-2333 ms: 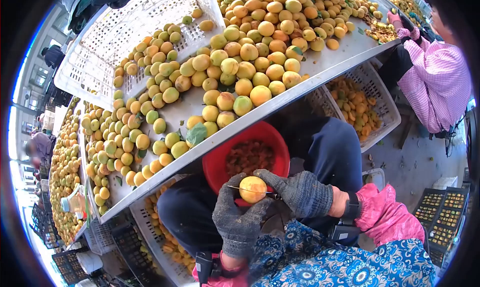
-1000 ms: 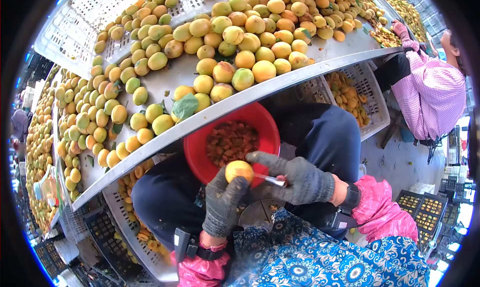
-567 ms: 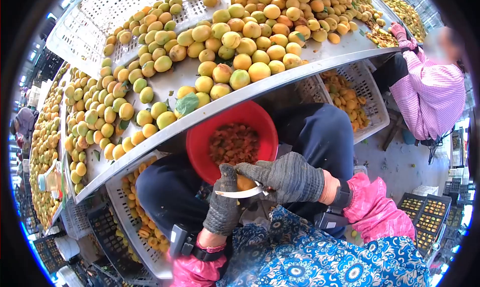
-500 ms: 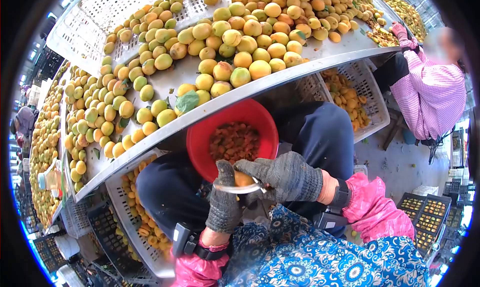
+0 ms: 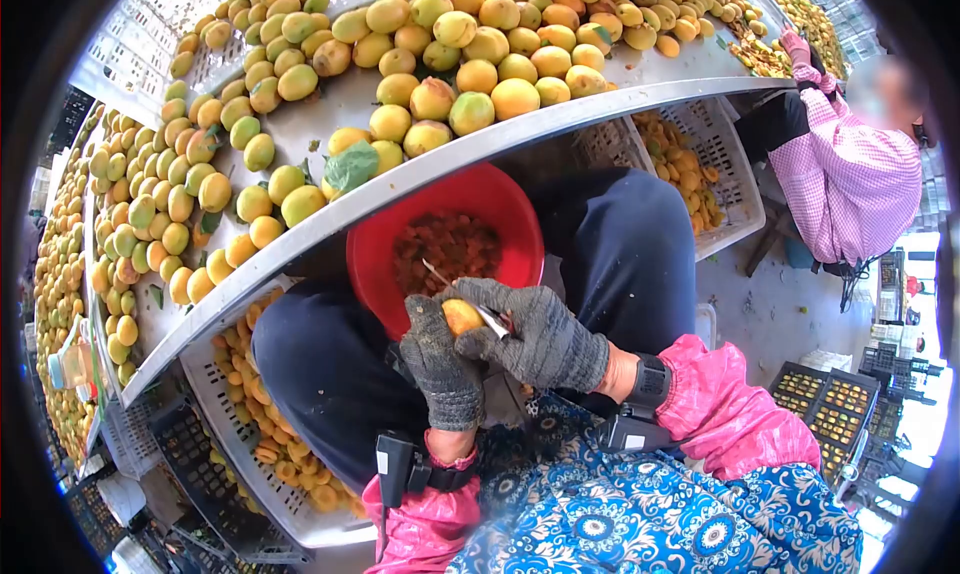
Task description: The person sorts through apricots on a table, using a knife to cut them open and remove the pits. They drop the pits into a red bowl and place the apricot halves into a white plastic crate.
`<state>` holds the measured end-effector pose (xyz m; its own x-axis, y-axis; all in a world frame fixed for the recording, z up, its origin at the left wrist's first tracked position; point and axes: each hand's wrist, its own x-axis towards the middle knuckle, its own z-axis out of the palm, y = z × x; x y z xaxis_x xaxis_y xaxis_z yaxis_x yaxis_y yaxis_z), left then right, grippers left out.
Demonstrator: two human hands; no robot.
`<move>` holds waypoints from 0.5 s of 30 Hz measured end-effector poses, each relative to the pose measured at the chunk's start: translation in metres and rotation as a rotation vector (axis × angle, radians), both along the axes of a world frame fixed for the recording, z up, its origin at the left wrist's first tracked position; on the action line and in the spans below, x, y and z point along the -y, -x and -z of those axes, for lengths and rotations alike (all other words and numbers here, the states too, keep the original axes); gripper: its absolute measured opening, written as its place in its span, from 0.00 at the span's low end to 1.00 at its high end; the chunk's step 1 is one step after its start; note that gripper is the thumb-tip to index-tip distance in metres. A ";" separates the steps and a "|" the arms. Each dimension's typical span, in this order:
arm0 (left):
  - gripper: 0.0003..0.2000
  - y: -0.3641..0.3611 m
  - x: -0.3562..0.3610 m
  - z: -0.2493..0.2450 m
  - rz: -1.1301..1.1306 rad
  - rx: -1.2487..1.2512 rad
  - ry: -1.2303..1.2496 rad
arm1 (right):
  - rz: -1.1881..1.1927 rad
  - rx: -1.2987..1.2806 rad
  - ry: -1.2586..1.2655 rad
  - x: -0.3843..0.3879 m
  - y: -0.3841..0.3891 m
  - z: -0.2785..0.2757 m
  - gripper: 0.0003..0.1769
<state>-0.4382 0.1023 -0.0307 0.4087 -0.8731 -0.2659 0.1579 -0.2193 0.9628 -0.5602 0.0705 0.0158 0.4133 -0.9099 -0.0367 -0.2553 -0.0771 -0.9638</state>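
Observation:
My left hand [image 5: 440, 362], in a grey knitted glove, is closed round a yellow-orange apricot [image 5: 462, 317]. My right hand [image 5: 548, 340], gloved alike, grips a small knife [image 5: 493, 321] whose shiny metal shows against the apricot's right side. A thin pointed tip sticks up above the fruit; its link to the knife is partly hidden by my fingers. Both hands meet over my lap, just below a red basin [image 5: 520, 224] that holds many brown apricot stones [image 5: 445, 249].
A metal-edged table [image 5: 330, 219] heaped with whole apricots [image 5: 515, 99] curves ahead. White crates of split apricots stand at my left [image 5: 225, 374] and beyond my right knee [image 5: 740, 179]. A co-worker in a pink checked sleeve [image 5: 815, 154] sits at right. Black trays [image 5: 825, 404] lie lower right.
The knife has turned from lying across the apricot's near side to pointing up and away. The apricot now shows more between my hands. The whole view has shifted slightly.

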 end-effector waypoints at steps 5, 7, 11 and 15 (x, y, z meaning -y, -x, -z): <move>0.26 0.003 0.009 -0.024 -0.014 0.042 0.050 | 0.088 0.125 -0.005 0.005 -0.013 0.000 0.23; 0.25 0.003 0.010 -0.034 0.017 0.001 0.038 | 0.096 0.056 -0.209 0.014 -0.010 -0.008 0.20; 0.25 0.001 0.009 -0.035 0.227 0.241 0.206 | 0.335 0.334 -0.809 0.018 -0.009 -0.023 0.19; 0.28 0.004 0.009 -0.032 0.051 -0.336 0.258 | 0.244 0.592 -1.026 0.017 0.015 -0.022 0.25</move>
